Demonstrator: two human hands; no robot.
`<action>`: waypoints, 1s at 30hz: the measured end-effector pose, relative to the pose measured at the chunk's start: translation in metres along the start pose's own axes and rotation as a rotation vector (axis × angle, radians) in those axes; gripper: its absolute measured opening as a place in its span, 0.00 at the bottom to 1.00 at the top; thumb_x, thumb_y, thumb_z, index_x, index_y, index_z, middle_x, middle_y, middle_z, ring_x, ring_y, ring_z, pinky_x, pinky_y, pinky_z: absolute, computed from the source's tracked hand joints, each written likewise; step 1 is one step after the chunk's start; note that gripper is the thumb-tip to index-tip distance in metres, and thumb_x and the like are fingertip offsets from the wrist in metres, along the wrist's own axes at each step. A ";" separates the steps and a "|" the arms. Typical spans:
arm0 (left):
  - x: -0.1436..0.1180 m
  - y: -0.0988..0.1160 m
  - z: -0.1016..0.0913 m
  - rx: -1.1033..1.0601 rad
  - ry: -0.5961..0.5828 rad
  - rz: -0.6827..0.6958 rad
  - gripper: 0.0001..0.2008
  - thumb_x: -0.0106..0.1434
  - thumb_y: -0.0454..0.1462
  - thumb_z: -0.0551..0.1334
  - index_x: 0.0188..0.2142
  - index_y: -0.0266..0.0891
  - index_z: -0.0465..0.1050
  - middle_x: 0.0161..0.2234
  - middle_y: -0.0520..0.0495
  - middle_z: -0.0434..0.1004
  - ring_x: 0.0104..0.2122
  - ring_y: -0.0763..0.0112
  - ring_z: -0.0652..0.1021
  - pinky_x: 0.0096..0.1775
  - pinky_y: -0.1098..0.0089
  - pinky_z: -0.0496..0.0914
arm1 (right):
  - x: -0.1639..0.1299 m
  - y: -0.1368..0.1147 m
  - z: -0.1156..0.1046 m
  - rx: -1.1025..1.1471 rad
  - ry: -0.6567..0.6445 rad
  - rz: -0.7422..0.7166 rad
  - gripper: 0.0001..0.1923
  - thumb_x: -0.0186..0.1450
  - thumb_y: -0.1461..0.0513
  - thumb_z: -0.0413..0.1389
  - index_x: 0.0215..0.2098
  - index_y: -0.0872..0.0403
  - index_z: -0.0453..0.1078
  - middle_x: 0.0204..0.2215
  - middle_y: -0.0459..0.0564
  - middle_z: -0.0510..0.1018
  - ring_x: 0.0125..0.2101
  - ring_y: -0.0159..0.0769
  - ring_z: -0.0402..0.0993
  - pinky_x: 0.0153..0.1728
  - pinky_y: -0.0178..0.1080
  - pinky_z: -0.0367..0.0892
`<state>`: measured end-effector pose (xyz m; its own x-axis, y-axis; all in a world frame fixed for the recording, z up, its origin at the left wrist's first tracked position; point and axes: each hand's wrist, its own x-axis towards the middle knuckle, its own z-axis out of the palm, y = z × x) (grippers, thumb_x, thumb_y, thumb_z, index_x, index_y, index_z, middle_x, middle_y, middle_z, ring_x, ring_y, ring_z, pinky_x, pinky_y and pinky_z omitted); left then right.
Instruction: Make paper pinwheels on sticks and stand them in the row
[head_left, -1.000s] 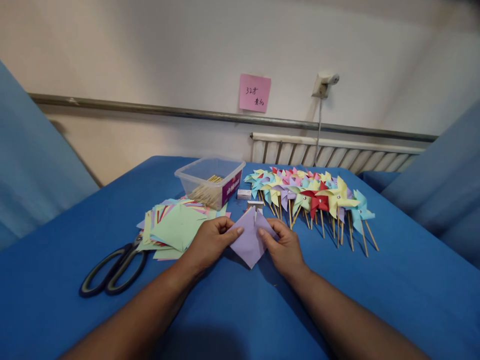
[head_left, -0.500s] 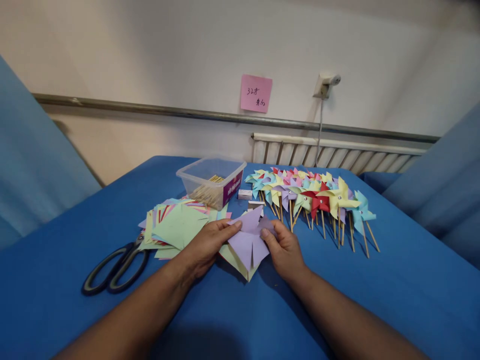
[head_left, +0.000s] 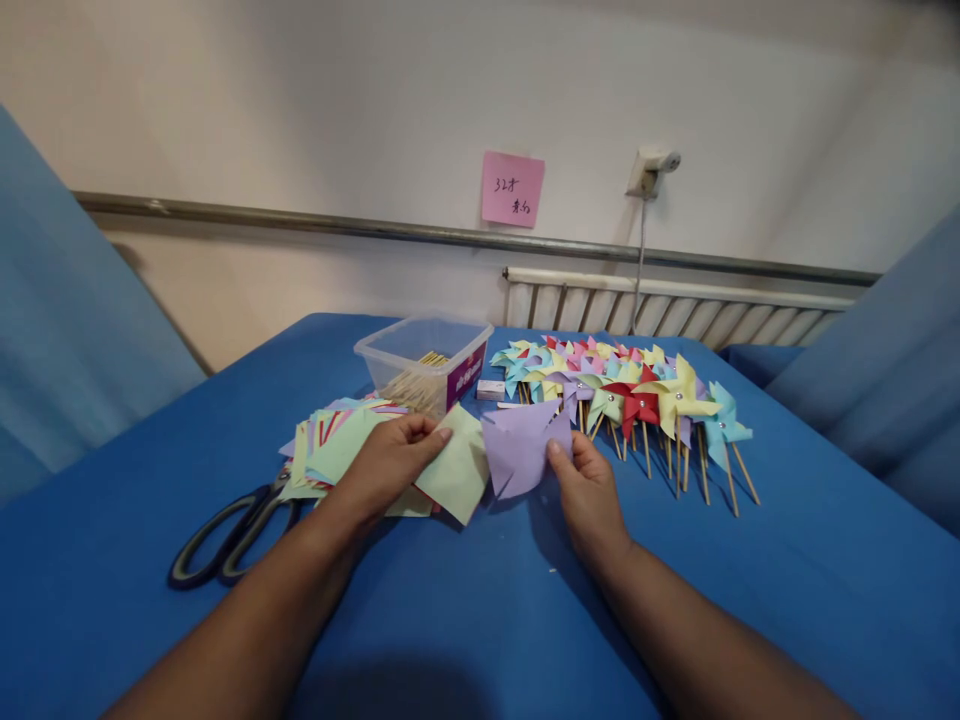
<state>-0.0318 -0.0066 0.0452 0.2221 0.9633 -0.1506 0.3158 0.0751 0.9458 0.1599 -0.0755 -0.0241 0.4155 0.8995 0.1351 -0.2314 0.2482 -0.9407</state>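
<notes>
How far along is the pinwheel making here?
Done: a big row of finished pinwheels on sticks lies at the right. In hand: the right hand holds a purple cut sheet, and the left hand holds a green sheet. Left: a pile of coloured sheets and sticks in the clear tub.

Both my forearms are bare, with no sleeves reaching into view. My left hand and right hand wear no gloves, rings, watch or bracelets that I can see.
</notes>
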 end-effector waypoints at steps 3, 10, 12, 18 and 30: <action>0.009 0.002 -0.024 0.330 0.225 0.146 0.12 0.51 0.46 0.63 0.24 0.40 0.73 0.20 0.49 0.73 0.19 0.68 0.71 0.21 0.72 0.59 | 0.001 0.002 0.001 0.062 -0.020 0.059 0.14 0.60 0.54 0.56 0.42 0.52 0.70 0.33 0.48 0.79 0.30 0.36 0.74 0.32 0.37 0.68; 0.016 -0.003 -0.049 0.816 0.474 0.418 0.14 0.55 0.43 0.62 0.39 0.40 0.74 0.40 0.40 0.77 0.43 0.50 0.73 0.40 0.62 0.64 | -0.001 0.005 0.004 0.085 -0.043 0.043 0.12 0.59 0.56 0.58 0.39 0.52 0.70 0.34 0.48 0.79 0.32 0.37 0.75 0.35 0.39 0.70; 0.010 -0.002 -0.036 0.660 0.561 0.529 0.16 0.56 0.44 0.62 0.43 0.41 0.73 0.46 0.41 0.75 0.47 0.52 0.71 0.45 0.62 0.64 | -0.001 0.005 0.005 0.088 -0.052 0.022 0.12 0.58 0.57 0.59 0.38 0.52 0.70 0.33 0.47 0.79 0.32 0.37 0.75 0.36 0.39 0.69; -0.006 -0.009 0.024 -0.168 0.012 0.146 0.22 0.51 0.48 0.66 0.40 0.35 0.74 0.32 0.45 0.78 0.31 0.64 0.76 0.34 0.66 0.69 | -0.002 0.002 0.010 0.130 -0.103 0.080 0.12 0.56 0.55 0.61 0.34 0.53 0.70 0.27 0.45 0.77 0.27 0.34 0.73 0.31 0.37 0.68; -0.010 -0.014 0.033 -0.324 -0.069 -0.043 0.14 0.47 0.42 0.70 0.28 0.35 0.72 0.18 0.54 0.72 0.16 0.78 0.66 0.20 0.75 0.59 | -0.002 0.006 0.005 -0.038 -0.131 0.125 0.16 0.57 0.52 0.60 0.22 0.55 0.64 0.16 0.39 0.66 0.19 0.26 0.58 0.22 0.31 0.54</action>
<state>-0.0078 -0.0264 0.0234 0.2802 0.9386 -0.2014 0.0188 0.2044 0.9787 0.1533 -0.0741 -0.0281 0.2670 0.9622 0.0531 -0.2401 0.1198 -0.9633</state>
